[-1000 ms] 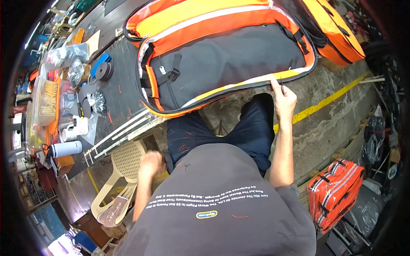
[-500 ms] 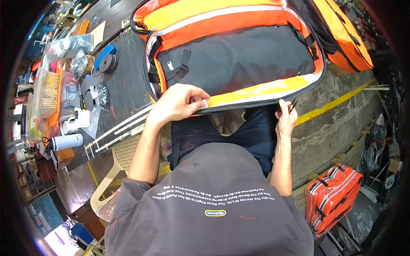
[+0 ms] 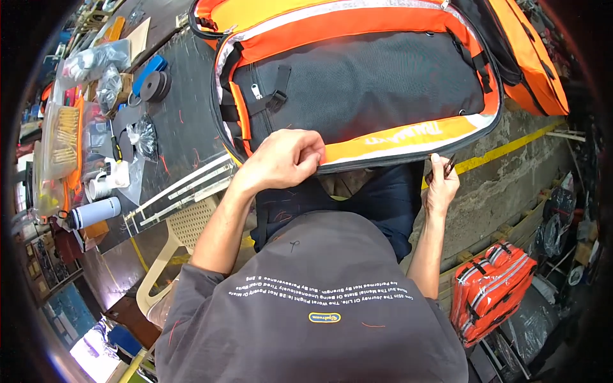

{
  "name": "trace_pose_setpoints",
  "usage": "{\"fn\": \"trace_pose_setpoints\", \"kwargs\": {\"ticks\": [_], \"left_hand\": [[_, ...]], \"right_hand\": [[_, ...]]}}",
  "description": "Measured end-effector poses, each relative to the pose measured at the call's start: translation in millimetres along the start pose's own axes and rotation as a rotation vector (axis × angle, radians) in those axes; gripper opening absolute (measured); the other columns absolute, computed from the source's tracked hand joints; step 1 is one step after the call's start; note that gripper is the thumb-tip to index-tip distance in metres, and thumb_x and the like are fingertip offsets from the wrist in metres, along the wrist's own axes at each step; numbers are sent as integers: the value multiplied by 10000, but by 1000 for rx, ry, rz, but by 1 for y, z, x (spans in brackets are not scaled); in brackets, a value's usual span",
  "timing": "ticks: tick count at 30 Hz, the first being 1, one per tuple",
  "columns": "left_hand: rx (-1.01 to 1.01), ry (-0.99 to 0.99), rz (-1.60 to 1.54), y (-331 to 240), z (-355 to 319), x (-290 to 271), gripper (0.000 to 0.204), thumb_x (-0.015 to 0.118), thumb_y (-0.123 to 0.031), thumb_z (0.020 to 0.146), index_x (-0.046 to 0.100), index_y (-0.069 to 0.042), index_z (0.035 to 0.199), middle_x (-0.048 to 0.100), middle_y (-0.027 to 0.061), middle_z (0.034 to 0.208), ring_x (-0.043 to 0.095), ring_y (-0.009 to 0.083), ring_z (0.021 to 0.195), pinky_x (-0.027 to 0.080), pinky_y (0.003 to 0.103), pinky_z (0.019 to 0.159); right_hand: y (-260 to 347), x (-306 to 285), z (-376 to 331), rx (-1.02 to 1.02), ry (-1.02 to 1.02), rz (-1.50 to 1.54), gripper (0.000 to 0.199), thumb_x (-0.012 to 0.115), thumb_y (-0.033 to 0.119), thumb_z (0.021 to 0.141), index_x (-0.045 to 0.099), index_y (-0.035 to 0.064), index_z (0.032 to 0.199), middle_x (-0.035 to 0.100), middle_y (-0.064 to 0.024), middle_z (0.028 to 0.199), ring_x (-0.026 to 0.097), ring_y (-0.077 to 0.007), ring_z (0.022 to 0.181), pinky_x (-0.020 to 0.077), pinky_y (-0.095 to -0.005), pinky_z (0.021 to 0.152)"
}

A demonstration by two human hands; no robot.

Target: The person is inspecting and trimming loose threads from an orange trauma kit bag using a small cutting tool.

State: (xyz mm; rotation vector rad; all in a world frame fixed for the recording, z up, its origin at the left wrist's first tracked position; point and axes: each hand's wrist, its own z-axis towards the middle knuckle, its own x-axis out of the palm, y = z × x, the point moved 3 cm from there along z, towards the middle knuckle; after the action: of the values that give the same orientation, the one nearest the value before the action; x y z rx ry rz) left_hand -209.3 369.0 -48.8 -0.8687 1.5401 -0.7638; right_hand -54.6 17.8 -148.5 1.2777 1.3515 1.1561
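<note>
An open orange bag [image 3: 389, 145] with black trim lies at the table's near edge, its grey-black inner panel [image 3: 364, 86] facing up. My left hand [image 3: 287, 159] is closed on the bag's near rim, left of the middle, with fingertips pinched over the yellow-orange band. At the rim's near right corner my right hand [image 3: 442, 185] is closed around a small dark tool [image 3: 449, 166] that looks like thread snips; the fingers partly hide it. A black strap with a buckle [image 3: 277, 99] and a white zip pull [image 3: 257, 91] lie inside at the left.
On the dark table [image 3: 191, 121] are a black spool [image 3: 154, 87], clear bins [image 3: 66, 137], a screwdriver [image 3: 116, 148] and a pale bottle [image 3: 96, 212]. A beige chair [image 3: 190, 228] stands below its edge. Another orange bag [image 3: 495, 290] sits at the lower right.
My left hand has slid a little right along the near rim. My right hand has shifted right, still with the dark tool. The bag's right side sits slightly further right in view.
</note>
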Motion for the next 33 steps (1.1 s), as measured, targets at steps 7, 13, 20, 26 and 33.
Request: {"fn": "trace_pose_setpoints", "kwargs": {"ticks": [7,13,20,26,33], "left_hand": [[-252,24,-407,15,-13,0,99,667,-77,1018,697,13,1048,654,-42,868,534,39,733,451,240,662],[-104,55,-72,-13,-20,-5,141,833,-12,883,697,-6,918,628,34,751,577,90,669,469,325,587],[450,-309,443,-25,-47,15,201,883,-126,833,703,-63,899,636,57,848,617,274,749,472,409,654],[468,-502,447,-11,-60,34,162,863,-115,828,716,-77,887,606,37,837,604,262,769,471,400,665],[277,-433,305,-27,-50,28,187,897,-50,782,781,-76,927,641,35,809,576,241,727,443,385,677]], "right_hand": [[76,54,-33,-336,110,-341,120,806,95,1030,774,-7,1086,662,60,887,530,-3,747,419,-212,603],[140,129,-73,-794,636,-850,413,853,84,795,800,110,1204,611,-46,830,632,-247,821,393,-433,913],[85,118,-74,-1125,575,-784,153,838,141,803,768,162,937,545,48,721,554,-168,684,346,-435,791],[64,114,-82,-1216,431,-728,157,836,214,834,814,186,986,469,66,696,508,-135,658,307,-412,781],[61,113,-83,-1238,389,-709,146,847,205,832,807,197,972,462,71,692,492,-136,646,302,-402,769]]}}
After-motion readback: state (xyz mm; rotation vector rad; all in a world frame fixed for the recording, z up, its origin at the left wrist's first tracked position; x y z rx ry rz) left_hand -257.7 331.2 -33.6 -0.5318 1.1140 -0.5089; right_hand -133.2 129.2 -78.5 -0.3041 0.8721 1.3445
